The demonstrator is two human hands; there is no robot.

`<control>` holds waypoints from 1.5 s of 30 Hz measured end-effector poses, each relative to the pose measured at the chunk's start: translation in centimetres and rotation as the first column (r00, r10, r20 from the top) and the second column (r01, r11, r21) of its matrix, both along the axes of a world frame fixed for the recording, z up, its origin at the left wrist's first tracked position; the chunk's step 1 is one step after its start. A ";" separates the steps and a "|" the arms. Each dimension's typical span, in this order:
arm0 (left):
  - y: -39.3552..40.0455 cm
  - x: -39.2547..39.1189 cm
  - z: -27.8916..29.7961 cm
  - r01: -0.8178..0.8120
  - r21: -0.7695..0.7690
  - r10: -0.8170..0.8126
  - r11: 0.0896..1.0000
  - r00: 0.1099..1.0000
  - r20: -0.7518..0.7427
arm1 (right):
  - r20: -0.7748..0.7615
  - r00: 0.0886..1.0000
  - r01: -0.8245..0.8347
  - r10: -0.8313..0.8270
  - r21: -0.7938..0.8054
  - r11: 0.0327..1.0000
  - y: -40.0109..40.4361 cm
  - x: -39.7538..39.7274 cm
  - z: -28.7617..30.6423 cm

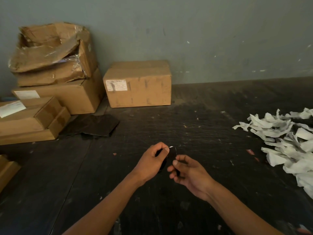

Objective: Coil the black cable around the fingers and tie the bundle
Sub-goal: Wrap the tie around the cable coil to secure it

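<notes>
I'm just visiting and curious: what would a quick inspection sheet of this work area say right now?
Surface: dark scuffed table, speckled with small scraps.
Job's things: small black cable bundle held between both hands, a white bit at its top.
Clutter: pile of torn white paper at right; dark flat sheets at left.
Grips: left hand and right hand both pinch the bundle.
Cables: none loose on the table.
Surroundings: cardboard boxes stacked at left against a grey-green wall.

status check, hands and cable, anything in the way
Left hand and right hand both pinching the black cable bundle, held above the table. Small white tip at its top. Nothing in the way; paper scraps far right, boxes back left.
</notes>
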State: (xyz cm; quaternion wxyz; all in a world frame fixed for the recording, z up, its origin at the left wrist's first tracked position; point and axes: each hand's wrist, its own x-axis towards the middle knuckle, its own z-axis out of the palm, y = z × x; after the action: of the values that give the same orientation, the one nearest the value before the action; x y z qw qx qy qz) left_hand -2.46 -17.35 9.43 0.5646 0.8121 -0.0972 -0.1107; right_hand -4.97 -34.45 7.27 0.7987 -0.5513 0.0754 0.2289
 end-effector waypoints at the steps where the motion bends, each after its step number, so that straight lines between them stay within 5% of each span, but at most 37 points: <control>1: -0.1 0.0 0.1 -0.012 -0.012 0.012 1.000 1.000 -0.001 | 0.008 1.000 0.007 -0.007 -0.007 1.000 -0.1 0.0 -0.1; 15: 0.5 0.7 -0.4 -0.156 -0.199 0.136 0.967 0.984 -0.111 | -0.114 0.993 -0.008 -0.039 -0.384 0.923 0.3 0.7 -0.9; 23: -1.0 -0.1 -1.4 -0.179 -0.087 0.176 0.980 0.984 -0.031 | -0.240 0.946 0.160 -0.217 -0.233 0.959 2.3 1.0 0.1; 29: -1.4 -0.6 -0.9 -0.156 -0.195 0.138 0.968 0.985 -0.103 | -0.287 0.905 0.311 -0.313 -0.054 0.949 2.6 1.1 0.3; 40: -1.2 -0.2 -1.1 -0.207 -0.134 0.203 0.969 0.978 -0.045 | -0.172 0.949 0.256 -0.263 -0.060 0.965 2.4 0.8 0.9; 45: -0.8 0.1 -1.8 -0.275 -0.152 0.272 0.950 0.962 -0.037 | -0.019 0.957 0.281 -0.290 -0.195 0.940 2.6 0.2 0.9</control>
State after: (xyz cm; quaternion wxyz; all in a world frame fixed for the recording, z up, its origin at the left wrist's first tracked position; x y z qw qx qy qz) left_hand -2.40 -18.19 7.68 0.6367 0.7704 0.0123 -0.0299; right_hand -4.80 -31.89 8.13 0.7652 -0.6027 0.1946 0.1154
